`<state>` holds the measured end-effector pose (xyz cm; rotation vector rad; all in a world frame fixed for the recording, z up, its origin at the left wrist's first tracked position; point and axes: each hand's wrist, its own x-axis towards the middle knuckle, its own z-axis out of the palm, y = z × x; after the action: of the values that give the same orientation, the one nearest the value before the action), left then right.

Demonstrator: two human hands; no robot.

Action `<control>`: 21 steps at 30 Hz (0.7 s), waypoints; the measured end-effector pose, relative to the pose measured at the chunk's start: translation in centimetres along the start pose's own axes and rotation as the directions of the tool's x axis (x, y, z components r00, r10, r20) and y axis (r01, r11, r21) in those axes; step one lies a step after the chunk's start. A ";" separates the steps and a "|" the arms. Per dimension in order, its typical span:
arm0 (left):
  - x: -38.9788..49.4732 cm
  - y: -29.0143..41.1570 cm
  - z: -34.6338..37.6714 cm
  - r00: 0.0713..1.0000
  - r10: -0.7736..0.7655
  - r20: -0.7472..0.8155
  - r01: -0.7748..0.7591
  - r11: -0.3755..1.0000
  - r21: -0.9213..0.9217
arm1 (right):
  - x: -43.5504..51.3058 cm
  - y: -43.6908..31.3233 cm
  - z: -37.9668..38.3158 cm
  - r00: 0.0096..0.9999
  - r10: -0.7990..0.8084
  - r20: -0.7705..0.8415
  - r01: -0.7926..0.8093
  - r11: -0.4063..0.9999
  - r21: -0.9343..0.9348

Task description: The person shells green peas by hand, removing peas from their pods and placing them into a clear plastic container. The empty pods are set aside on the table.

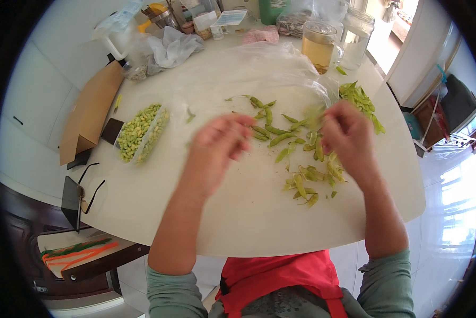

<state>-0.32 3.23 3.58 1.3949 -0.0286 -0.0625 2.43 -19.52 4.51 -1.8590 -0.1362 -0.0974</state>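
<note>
My left hand (224,145) is above the middle of the table, blurred, its fingers curled toward the thumb. Whether something small is pinched there cannot be made out. My right hand (349,131) is bent at the fingers over the right side, with a blurred green pod (314,116) at its fingertips. Between and below the hands lie several whole green soybean pods (279,138). Split, pale pod shells (309,175) are heaped nearer to me, left of my right forearm. On the left, a clear plastic box (132,159) holds shelled green soybeans (136,131).
A clear plastic bag (253,75) spreads behind the pods. Green leafy pieces (357,97) lie beyond my right hand. A glass mug of amber liquid (318,49) and a glass jar (355,39) stand back right. Eyeglasses (86,194) and a cardboard box (90,111) are at the left edge.
</note>
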 end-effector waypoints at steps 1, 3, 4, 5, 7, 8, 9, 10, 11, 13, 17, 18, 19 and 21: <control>0.2 1.0 -1.6 0.990 0.115 -0.085 -0.113 0.993 0.028 | 0.5 0.4 -0.7 0.984 -0.127 -0.129 0.112 0.987 -0.114; 0.6 2.4 -5.6 0.847 0.399 -0.352 -0.230 0.871 0.435 | 1.8 0.9 -2.2 0.894 -0.333 -0.301 0.229 0.915 -0.331; 0.8 2.5 -8.9 0.764 0.511 -0.394 -0.143 0.730 0.668 | 2.3 0.7 -2.7 0.856 -0.396 -0.332 0.251 0.880 -0.403; 1.1 1.8 -12.5 0.674 0.626 -0.392 -0.012 0.540 0.842 | 2.9 1.4 -3.5 0.840 -0.442 -0.314 0.265 0.840 -0.474; 1.0 0.6 -18.3 0.717 0.651 -0.250 0.101 0.257 0.961 | 3.1 1.4 -3.5 0.853 -0.426 -0.300 0.230 0.825 -0.517; 1.3 0.2 -19.8 0.750 0.638 -0.172 0.130 0.114 0.985 | 3.1 1.7 -3.8 0.869 -0.404 -0.286 0.209 0.823 -0.528; 1.4 0.1 -20.0 0.799 0.570 -0.190 0.153 0.113 0.982 | 3.3 2.0 -4.2 0.882 -0.388 -0.268 0.194 0.815 -0.545; 1.5 0.0 -20.2 0.841 0.499 -0.210 0.179 0.109 0.978 | 3.4 2.3 -4.2 0.894 -0.372 -0.249 0.180 0.807 -0.562; 1.5 0.0 -20.3 0.875 0.425 -0.231 0.206 0.104 0.973 | 3.5 2.7 -4.1 0.886 -0.397 -0.242 0.192 0.786 -0.587; 1.6 0.7 -17.2 0.836 0.464 -0.292 0.358 -0.060 0.932 | 3.6 3.2 -4.2 0.864 -0.453 -0.221 0.211 0.723 -0.658; 1.1 1.0 -14.9 0.722 0.692 0.018 0.223 -0.257 0.941 | 3.3 2.4 -4.0 0.774 -0.578 -0.259 0.312 0.703 -0.639; 1.1 1.2 -13.5 0.678 0.725 0.122 0.125 -0.278 0.953 | 2.9 1.7 -3.5 0.754 -0.593 -0.283 0.332 0.716 -0.614; 0.4 1.5 -10.9 0.732 0.661 0.166 -0.110 -0.126 0.986 | 2.5 1.1 -3.0 0.734 -0.606 -0.307 0.358 0.729 -0.583; -0.3 0.6 -6.7 0.820 0.445 0.360 -0.437 0.080 0.896 | 2.0 1.0 -2.3 0.731 -0.632 -0.258 0.432 0.721 -0.541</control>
<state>-0.24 9.91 3.02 2.6370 -0.6142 0.6182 4.55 -21.93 4.53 -2.1502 -0.3869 -1.0368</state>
